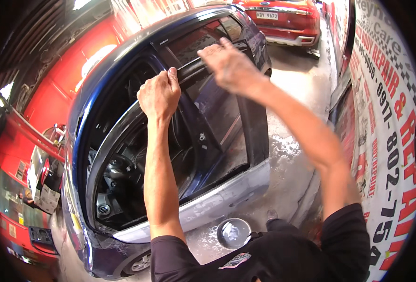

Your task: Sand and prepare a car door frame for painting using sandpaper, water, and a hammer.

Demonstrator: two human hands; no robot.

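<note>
A dark blue car [83, 105] stands in front of me with its front door [219, 188] swung out. The door's lower panel is a patchy pale grey, and its window opening has a black frame [119, 129]. At the top of that frame, my left hand [160, 94] is closed around the bar with the thumb up. Farther right along the same bar is my right hand [229, 68], slightly blurred, its fingers curled down and its thumb raised. Whatever lies under those fingers, if anything, is hidden.
On the wet floor below the door sits a round basin [234, 233] with cloudy liquid. A red car [283, 23] is parked behind. A printed banner [381, 141] lines the right wall. Red panels and loose parts [43, 188] are at the left.
</note>
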